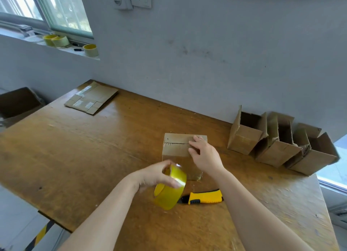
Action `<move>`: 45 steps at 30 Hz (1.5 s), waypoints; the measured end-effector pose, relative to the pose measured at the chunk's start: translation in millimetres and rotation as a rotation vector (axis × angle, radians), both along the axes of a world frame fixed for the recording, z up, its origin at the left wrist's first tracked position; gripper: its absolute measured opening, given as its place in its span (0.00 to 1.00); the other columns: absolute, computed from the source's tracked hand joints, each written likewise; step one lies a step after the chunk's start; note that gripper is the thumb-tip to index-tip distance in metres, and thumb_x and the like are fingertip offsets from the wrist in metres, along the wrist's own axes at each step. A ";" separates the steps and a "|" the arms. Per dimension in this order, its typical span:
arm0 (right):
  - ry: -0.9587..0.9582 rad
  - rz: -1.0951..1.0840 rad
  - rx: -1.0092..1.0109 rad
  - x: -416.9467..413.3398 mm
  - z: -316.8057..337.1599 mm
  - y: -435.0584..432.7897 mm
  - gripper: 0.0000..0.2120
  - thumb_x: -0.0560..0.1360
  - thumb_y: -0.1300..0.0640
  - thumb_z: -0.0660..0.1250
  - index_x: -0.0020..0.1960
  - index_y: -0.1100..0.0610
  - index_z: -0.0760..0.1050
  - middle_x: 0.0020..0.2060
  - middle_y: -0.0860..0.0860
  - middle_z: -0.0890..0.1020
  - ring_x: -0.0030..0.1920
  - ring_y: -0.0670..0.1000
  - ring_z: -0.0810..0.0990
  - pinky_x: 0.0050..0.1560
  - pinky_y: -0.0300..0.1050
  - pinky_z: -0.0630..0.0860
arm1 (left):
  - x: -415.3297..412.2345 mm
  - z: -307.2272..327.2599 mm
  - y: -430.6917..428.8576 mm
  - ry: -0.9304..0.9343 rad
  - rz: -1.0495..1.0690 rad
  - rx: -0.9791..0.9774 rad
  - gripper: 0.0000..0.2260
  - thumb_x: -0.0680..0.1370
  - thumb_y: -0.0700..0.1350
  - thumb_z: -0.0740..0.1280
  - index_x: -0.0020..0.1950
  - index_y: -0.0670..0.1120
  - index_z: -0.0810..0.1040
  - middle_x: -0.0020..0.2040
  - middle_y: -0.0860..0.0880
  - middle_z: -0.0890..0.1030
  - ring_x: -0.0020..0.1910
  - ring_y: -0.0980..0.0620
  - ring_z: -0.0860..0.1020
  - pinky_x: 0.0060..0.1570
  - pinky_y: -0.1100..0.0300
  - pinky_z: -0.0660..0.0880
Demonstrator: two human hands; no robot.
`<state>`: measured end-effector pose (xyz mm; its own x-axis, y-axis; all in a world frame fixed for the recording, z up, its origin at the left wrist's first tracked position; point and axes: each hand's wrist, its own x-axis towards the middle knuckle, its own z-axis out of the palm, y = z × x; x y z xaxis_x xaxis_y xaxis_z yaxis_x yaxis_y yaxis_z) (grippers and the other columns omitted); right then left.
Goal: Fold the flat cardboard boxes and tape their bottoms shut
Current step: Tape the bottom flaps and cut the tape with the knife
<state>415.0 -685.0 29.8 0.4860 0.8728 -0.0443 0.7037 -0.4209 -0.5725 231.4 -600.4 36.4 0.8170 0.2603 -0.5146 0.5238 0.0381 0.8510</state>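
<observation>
Cardboard box (180,149) is sitting near the middle of the wooden table (93,156), its flaps folded shut and facing up, with the seam between them showing as a dark slit. The person's right hand (204,155) is resting on that top face. Its fingers are lying fairly straight and close together across the seam, and the thumb is sitting toward the near edge. The left hand (157,175) is gripping a roll of yellow tape (170,192), fingers and thumb wrapped round its rim. It is holding the roll in the air just in front of the box, on the person's side. Whether a strip is running from the roll to the box, I cannot tell.

A yellow-and-black utility knife (205,196) is lying on the table just beside the roll, close to the right forearm. Three folded boxes (277,147) are standing in a row against the wall to the right, open tops up and touching one another. A stack of flat boxes (92,99) is lying at the table's far left corner. Spare tape rolls (90,50) are sitting on the window sill (71,52).
</observation>
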 end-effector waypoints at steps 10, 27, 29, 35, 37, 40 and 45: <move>0.657 -0.153 0.217 1.6 27.8 -8.9 0.36 0.71 0.24 0.48 0.65 0.45 0.75 0.64 0.47 0.78 0.66 0.49 0.73 0.71 0.51 0.66 | 51.8 33.6 6.3 -0.545 0.671 -0.359 0.47 0.47 0.62 0.82 0.63 0.51 0.72 0.55 0.44 0.79 0.55 0.46 0.79 0.47 0.52 0.78; 0.638 -0.031 0.361 20.4 64.5 16.6 0.14 0.71 0.48 0.72 0.36 0.58 0.77 0.29 0.51 0.76 0.30 0.49 0.75 0.35 0.44 0.71 | 73.6 4.8 33.1 -0.178 0.760 -0.060 0.20 0.80 0.40 0.61 0.72 0.43 0.65 0.53 0.46 0.80 0.48 0.50 0.78 0.53 0.54 0.77; 0.571 -0.035 0.342 16.5 60.4 20.8 0.17 0.72 0.48 0.72 0.30 0.53 0.73 0.25 0.47 0.73 0.28 0.47 0.72 0.32 0.41 0.69 | 73.3 1.2 35.4 -0.151 0.744 -0.035 0.26 0.77 0.37 0.62 0.75 0.45 0.61 0.59 0.47 0.77 0.50 0.50 0.79 0.57 0.54 0.76; 0.489 -0.062 0.303 20.4 48.8 26.7 0.17 0.74 0.50 0.71 0.30 0.52 0.72 0.24 0.44 0.73 0.28 0.45 0.72 0.31 0.41 0.69 | 64.4 0.1 33.4 -0.185 0.860 0.040 0.19 0.74 0.30 0.55 0.57 0.40 0.80 0.40 0.47 0.82 0.37 0.52 0.78 0.40 0.61 0.76; 0.454 -0.039 0.277 20.6 49.6 29.7 0.16 0.74 0.48 0.72 0.30 0.53 0.73 0.25 0.45 0.73 0.29 0.47 0.72 0.32 0.43 0.69 | 62.7 0.8 37.0 -0.207 0.898 -0.010 0.16 0.74 0.32 0.55 0.49 0.38 0.83 0.33 0.46 0.79 0.33 0.50 0.74 0.34 0.59 0.73; 0.399 -0.010 0.242 19.6 49.5 35.1 0.15 0.73 0.46 0.71 0.31 0.52 0.75 0.25 0.45 0.74 0.30 0.48 0.73 0.33 0.44 0.70 | 62.8 6.3 40.3 -0.251 0.911 -0.095 0.14 0.77 0.42 0.60 0.46 0.36 0.83 0.33 0.44 0.78 0.33 0.49 0.74 0.33 0.57 0.72; 0.312 0.008 0.189 14.1 56.3 39.1 0.14 0.73 0.43 0.70 0.34 0.51 0.76 0.29 0.46 0.75 0.32 0.48 0.74 0.30 0.42 0.71 | 64.8 5.5 44.6 -0.249 0.929 -0.055 0.11 0.77 0.47 0.70 0.38 0.42 0.80 0.38 0.43 0.81 0.39 0.47 0.80 0.42 0.54 0.80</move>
